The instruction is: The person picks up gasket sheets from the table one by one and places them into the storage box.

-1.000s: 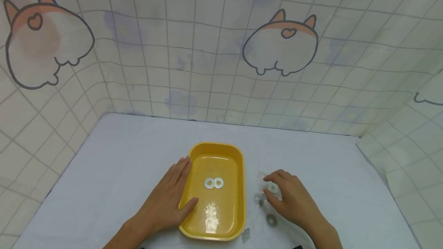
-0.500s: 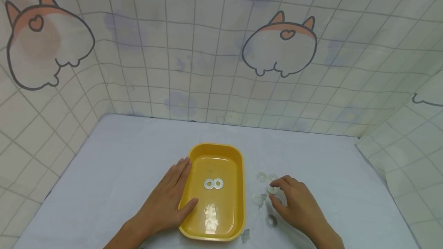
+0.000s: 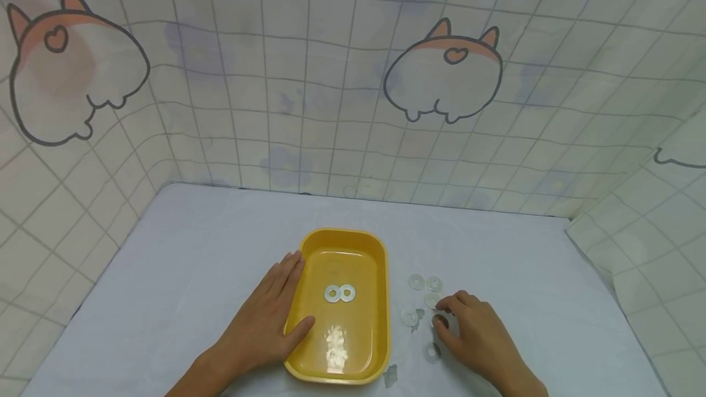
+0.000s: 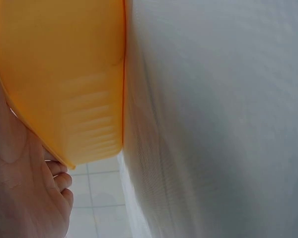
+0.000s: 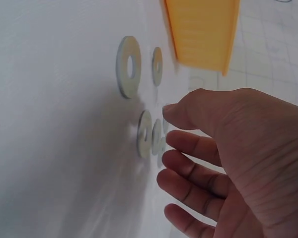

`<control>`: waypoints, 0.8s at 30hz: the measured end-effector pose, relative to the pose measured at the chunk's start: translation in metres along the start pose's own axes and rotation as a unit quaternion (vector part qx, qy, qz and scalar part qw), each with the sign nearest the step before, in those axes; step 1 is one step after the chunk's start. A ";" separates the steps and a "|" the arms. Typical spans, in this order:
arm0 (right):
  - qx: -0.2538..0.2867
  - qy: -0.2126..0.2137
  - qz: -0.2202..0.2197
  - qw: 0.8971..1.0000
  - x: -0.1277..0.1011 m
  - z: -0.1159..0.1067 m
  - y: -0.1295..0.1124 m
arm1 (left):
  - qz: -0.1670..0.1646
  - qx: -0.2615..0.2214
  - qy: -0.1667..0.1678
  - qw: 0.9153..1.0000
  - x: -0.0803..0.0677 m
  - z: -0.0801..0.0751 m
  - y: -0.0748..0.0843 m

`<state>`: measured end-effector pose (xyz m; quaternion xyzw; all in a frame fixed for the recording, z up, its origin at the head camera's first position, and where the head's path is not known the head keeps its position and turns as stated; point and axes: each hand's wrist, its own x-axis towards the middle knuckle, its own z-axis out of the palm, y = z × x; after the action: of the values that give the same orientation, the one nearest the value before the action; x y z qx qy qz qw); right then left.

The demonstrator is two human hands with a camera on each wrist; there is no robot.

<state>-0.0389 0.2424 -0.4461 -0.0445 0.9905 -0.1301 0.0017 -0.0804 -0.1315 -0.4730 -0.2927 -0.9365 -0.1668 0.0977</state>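
A shallow yellow tray [image 3: 361, 262] stands on the white cloth, with two flat metal washers [image 3: 339, 293] lying side by side inside it. My left hand [image 3: 270, 317] rests along the tray's left rim, fingers straight and thumb reaching over the edge. To the right of the tray, several loose washers [image 3: 416, 282] lie on the cloth. My right hand [image 3: 480, 332] hovers among them, thumb and fingers bent and apart, above a dark-looking washer [image 3: 440, 321]. The right wrist view shows nothing between the fingertips; a nearby washer [image 5: 145, 134] lies flat on the cloth.
Small grey patches [image 3: 390, 376] mark the cloth near the tray's lower right corner. A grid-patterned curtain [image 3: 331, 78] with cartoon animals rises behind the table [image 3: 220, 225] and along both sides.
My right hand has drawn slightly right and toward me, uncovering washers it had hidden. My left hand, the tray and the washers inside look unchanged.
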 end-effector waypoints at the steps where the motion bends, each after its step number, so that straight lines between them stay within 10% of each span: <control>1: -0.002 -0.003 0.004 1.000 0.000 0.001 0.000 | 0.000 -0.001 0.000 1.000 0.000 0.000 0.000; 24: -0.003 -0.003 -0.005 1.000 -0.003 0.013 0.008 | 0.009 -0.001 0.005 1.000 -0.002 -0.002 -0.002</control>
<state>-0.0365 0.2472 -0.4613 -0.0499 0.9907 -0.1265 0.0042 -0.0801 -0.1350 -0.4724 -0.3004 -0.9331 -0.1681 0.1041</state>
